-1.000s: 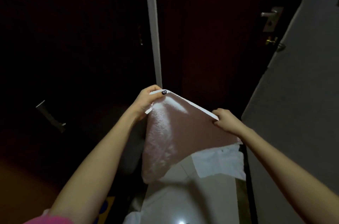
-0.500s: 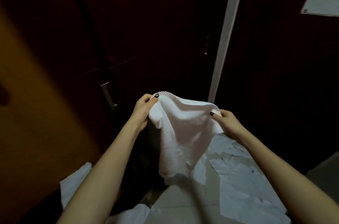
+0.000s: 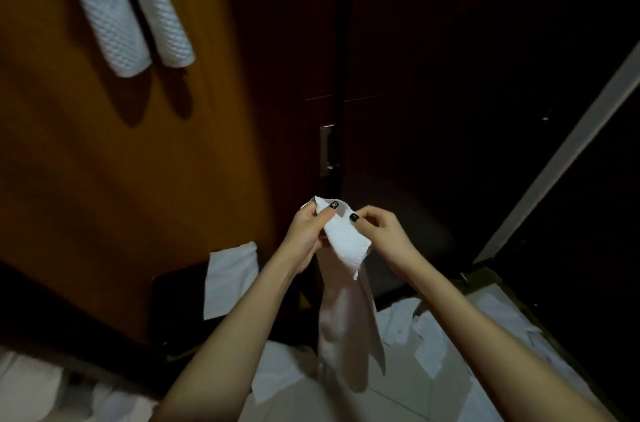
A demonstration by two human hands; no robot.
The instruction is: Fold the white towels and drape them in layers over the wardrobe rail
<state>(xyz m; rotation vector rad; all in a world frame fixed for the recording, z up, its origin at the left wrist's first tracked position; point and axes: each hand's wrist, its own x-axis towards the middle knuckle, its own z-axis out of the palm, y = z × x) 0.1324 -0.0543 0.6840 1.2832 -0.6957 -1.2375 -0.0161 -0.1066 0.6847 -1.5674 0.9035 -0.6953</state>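
Left hand (image 3: pixel 306 231) and right hand (image 3: pixel 382 234) pinch a white towel's (image 3: pixel 348 300) top corners together; matched edges should give a square fold.

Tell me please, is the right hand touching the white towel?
Touching. The head view shows the right hand pinching the white towel at its top edge.

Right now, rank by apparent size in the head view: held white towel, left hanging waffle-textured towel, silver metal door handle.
Largest: held white towel.
Next: left hanging waffle-textured towel, though it is cropped and farther away, so unsure.
Smallest: silver metal door handle.
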